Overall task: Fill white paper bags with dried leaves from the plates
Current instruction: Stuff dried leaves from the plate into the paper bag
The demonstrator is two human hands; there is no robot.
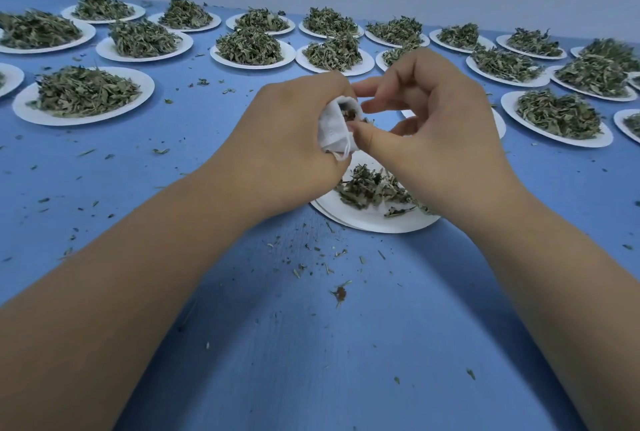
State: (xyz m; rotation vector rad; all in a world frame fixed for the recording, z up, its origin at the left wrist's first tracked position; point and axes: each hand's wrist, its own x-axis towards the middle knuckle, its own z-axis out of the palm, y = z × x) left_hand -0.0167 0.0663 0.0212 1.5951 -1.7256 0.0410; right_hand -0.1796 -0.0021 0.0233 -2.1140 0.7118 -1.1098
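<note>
The left hand (294, 139) grips the small white bag (334, 131) above the near plate (367, 224), fingers curled round its soft body. The right hand (426, 125) seems to pinch dried leaves (364, 121) at its open mouth. Bag and leaves look light, limp and crumbly, so a gentle hold at the rim suits best.

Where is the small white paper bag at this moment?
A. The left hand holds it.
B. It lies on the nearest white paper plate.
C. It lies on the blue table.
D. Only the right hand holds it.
A: the left hand curls its fingers round the small white paper bag, above the nearest white paper plate; the right hand has just its fingertips at the bag's open mouth.
</note>
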